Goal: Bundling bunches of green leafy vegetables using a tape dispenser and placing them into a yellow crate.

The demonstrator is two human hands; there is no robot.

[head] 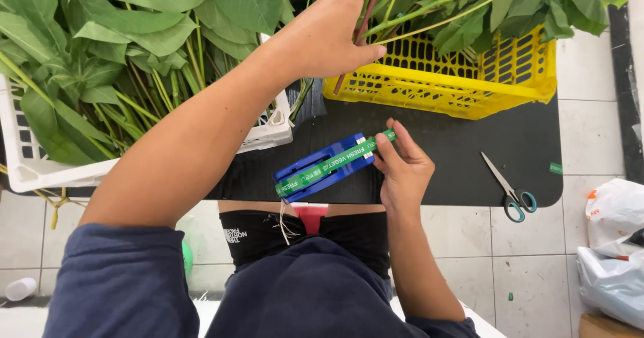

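Black mat (469, 157) over white tiled floor (530, 271). Blue tape dispenser (322, 169) near mat's front edge, long axis slanted, green tape end pinched by right hand (400, 170). Stems (376, 9) in yellow crate (469, 83) clasped by left hand (329, 32).

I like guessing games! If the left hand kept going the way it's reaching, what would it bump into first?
The left hand points up and away, already touching the long green stems over the yellow crate. Going on, it would likely push deeper into those stems and leaves first, though depth is hard to judge.
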